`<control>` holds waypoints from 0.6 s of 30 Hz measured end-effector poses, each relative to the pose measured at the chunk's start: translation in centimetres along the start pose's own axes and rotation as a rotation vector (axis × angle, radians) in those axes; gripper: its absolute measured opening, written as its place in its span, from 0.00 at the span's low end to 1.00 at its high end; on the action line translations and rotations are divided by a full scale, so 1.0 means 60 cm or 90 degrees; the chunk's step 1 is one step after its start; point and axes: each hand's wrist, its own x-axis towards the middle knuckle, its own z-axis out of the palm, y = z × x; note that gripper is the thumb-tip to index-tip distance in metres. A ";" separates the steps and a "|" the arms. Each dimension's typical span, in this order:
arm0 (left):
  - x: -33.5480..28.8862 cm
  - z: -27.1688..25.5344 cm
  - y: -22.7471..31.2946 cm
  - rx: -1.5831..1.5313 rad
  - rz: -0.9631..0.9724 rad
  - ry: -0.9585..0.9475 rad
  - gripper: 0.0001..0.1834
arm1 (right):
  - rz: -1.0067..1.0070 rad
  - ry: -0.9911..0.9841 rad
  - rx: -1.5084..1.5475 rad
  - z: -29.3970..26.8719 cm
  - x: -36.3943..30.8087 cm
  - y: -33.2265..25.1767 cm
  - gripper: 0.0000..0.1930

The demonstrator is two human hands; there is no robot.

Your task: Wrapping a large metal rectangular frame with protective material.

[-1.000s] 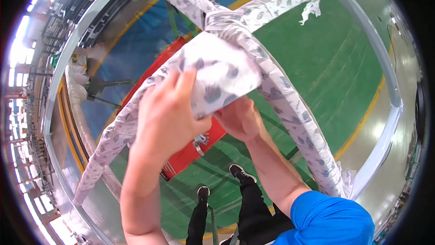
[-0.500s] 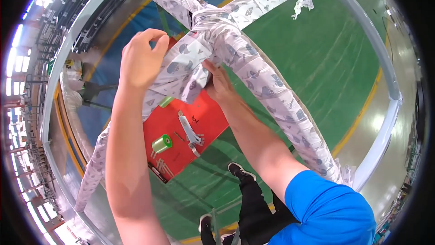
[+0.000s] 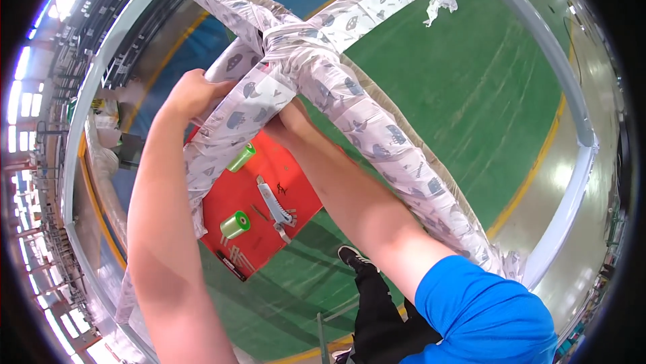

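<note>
White wrapping sheet printed with grey shapes (image 3: 242,110) lies along the lower-left bar of a frame, near the joint where several wrapped bars (image 3: 377,115) cross. My left hand (image 3: 194,93) is at the left edge of this sheet, closed on it, with its fingertips tucked out of sight. My right hand (image 3: 288,120) reaches under the sheet from the right, just below the joint, and its fingers are hidden. Wrapping is bunched and twisted around the joint (image 3: 299,41).
Beneath the frame, a red board (image 3: 296,192) holds a utility knife (image 3: 274,201), green rolls of clear film (image 3: 235,225) and small metal pieces. A grey outer frame bar (image 3: 552,54) curves at the right. A torn wrap end (image 3: 441,5) hangs from the upper-right bar.
My left hand has come down and left onto the sheet, its fingers now out of sight. My right hand has moved left beneath it. The loose sheet now lies flatter along the bar.
</note>
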 end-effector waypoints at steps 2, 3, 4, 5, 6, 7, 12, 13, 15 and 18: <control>-0.029 -0.032 0.018 -0.009 -0.008 0.036 0.37 | -0.010 0.039 0.018 -0.014 -0.033 -0.002 0.12; -0.043 -0.050 0.030 0.067 -0.009 0.051 0.34 | 0.028 0.108 -0.003 -0.026 -0.063 -0.006 0.12; -0.062 -0.063 0.040 -0.010 -0.008 0.050 0.32 | 0.062 0.152 -0.018 -0.039 -0.096 -0.010 0.12; -0.083 -0.075 0.052 -0.089 -0.016 0.053 0.29 | 0.089 0.190 -0.024 -0.049 -0.127 -0.013 0.12; -0.107 -0.094 0.064 -0.202 0.018 0.058 0.25 | 0.102 0.184 -0.027 -0.056 -0.155 -0.017 0.12; -0.131 -0.114 0.078 -0.260 0.048 0.046 0.25 | 0.126 0.212 -0.023 -0.059 -0.181 -0.018 0.12; -0.200 -0.078 0.154 -0.158 0.185 0.089 0.31 | 0.133 0.156 -0.049 -0.016 -0.265 -0.032 0.14; -0.219 -0.053 0.158 -0.090 0.190 0.119 0.31 | 0.119 0.095 -0.056 0.001 -0.275 -0.035 0.19; -0.261 0.000 0.156 -0.034 0.253 0.168 0.31 | 0.091 0.033 -0.073 0.035 -0.285 -0.051 0.23; -0.310 0.062 0.127 -0.033 0.318 0.208 0.34 | 0.003 -0.132 -0.106 0.081 -0.291 -0.060 0.40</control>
